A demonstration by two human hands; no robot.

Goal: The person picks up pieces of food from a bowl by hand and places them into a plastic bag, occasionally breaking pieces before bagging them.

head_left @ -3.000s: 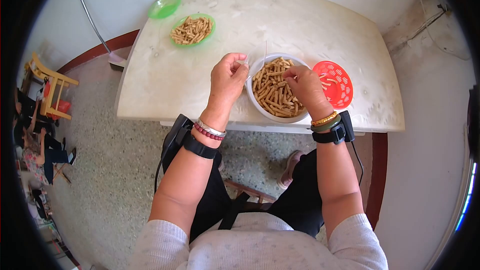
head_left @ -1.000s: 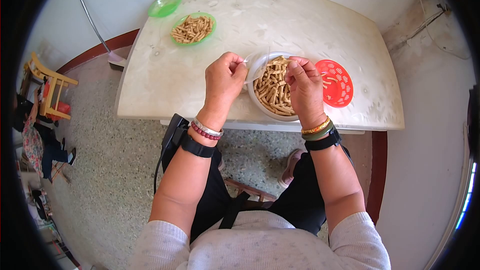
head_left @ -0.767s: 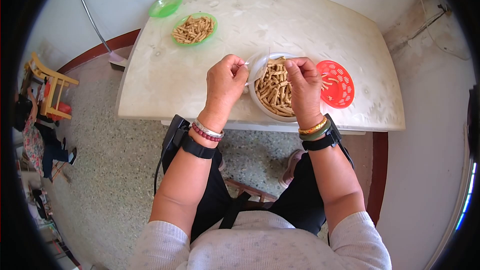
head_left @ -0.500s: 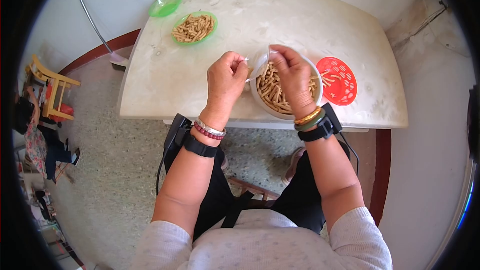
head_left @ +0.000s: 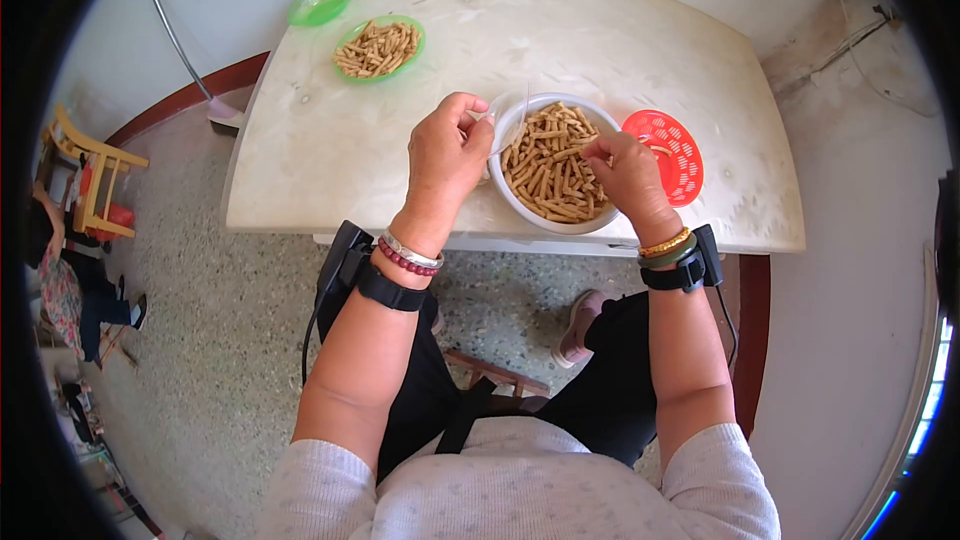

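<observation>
My left hand (head_left: 449,148) is closed in a pinch on a thin, clear strand or piece of film at the left rim of a white bowl (head_left: 515,202). Short light-brown sticks (head_left: 548,168) fill the bowl. Over the bowl's right side, my right hand (head_left: 630,172) has its fingers pressed together; whatever they hold, if anything, is too small to make out. Partly behind this hand lies a red perforated basket (head_left: 682,165) with a few sticks in it.
A green plate (head_left: 418,52) of brown sticks and another green dish (head_left: 322,2) sit at the back left of the table (head_left: 300,165). On the floor are a broom (head_left: 222,112) and a wooden chair (head_left: 105,152); a seated person (head_left: 62,290) is at far left.
My right hand has moved right and down, from beside my left hand to the bowl's right side. More of the sticks now show. My left hand stays at the left rim.
</observation>
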